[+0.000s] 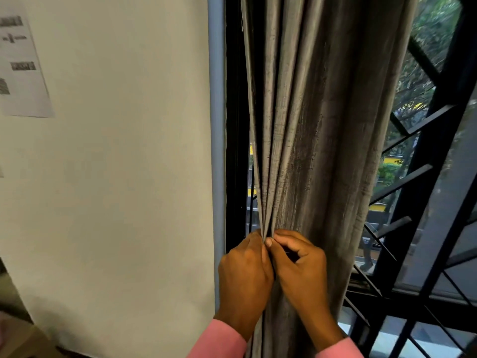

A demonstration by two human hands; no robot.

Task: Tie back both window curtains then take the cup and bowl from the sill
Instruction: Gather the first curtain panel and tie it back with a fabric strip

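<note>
In the lower middle of the frame the left hand gripped the gathered curtain, its back to the camera and its fingers curled into the folds, though their tips were hidden in the cloth. Touching it on the right, the right hand pinched the same bunch between thumb and forefinger, the other fingers curled below. The grey pleats ran down from the top of the frame and narrowed to a neck at the two hands. To do this step well, I judged that one hand should hold the neck tight while the other fetched a band or hook; no tie-back showed anywhere, so that was the open question. Stray pleats on the right edge of the curtain hung outside the grip and would want gathering in first. Around this, a printed sheet was stuck on the pale wall at upper left, then came a blue-grey trim strip and the black window frame. At the right a black grille crossed the glass. The cup, the bowl and the sill were out of view, as was the second curtain.
</note>
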